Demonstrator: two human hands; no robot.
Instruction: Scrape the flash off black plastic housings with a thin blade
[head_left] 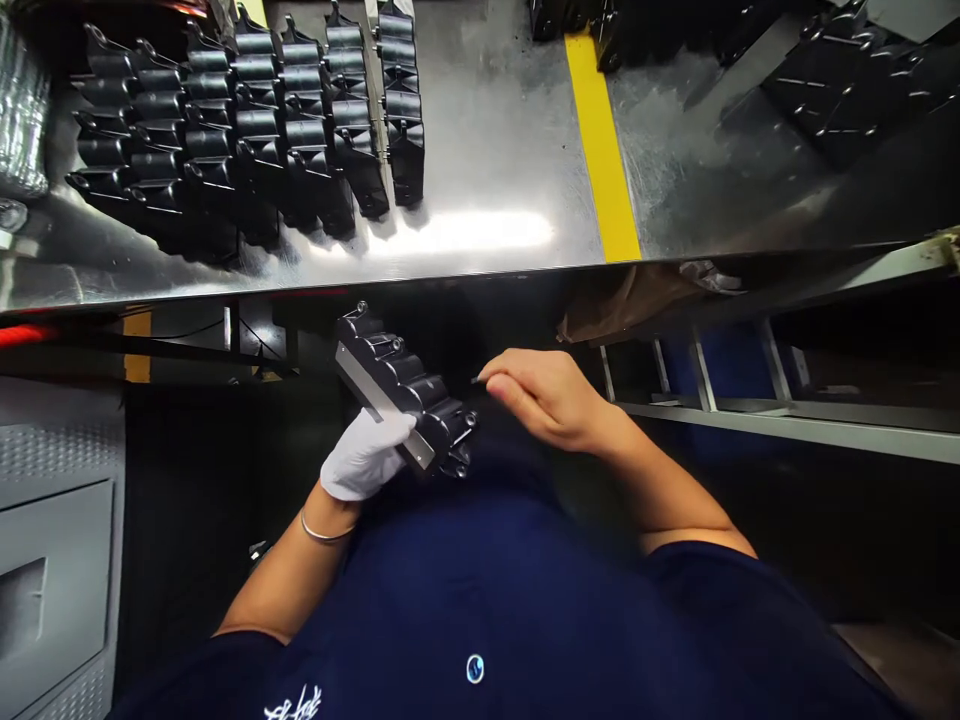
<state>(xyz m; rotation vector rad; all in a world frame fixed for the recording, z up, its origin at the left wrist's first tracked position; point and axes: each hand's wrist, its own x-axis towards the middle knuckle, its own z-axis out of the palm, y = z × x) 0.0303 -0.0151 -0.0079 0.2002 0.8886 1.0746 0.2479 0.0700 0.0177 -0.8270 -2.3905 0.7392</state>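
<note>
My left hand (pixel 365 455), in a white glove, is closed around a black ribbed plastic part (pixel 411 378) with a flat grey strip along one side and small ring lugs at its ends. The part is tilted in front of my body, below the table edge. To its right, apart from it, my bare right hand (pixel 547 398) is closed in a pinch. A small dark tip pokes out between thumb and forefinger; the rest of that object is hidden in the fist.
Rows of similar black parts (pixel 259 120) stand at the left of the metal table (pixel 487 130). A yellow stripe (pixel 604 150) crosses the tabletop. More black parts (pixel 832 90) lie at right. Below are a grey metal rack (pixel 750 412) and, at left, a grey cabinet (pixel 56 560).
</note>
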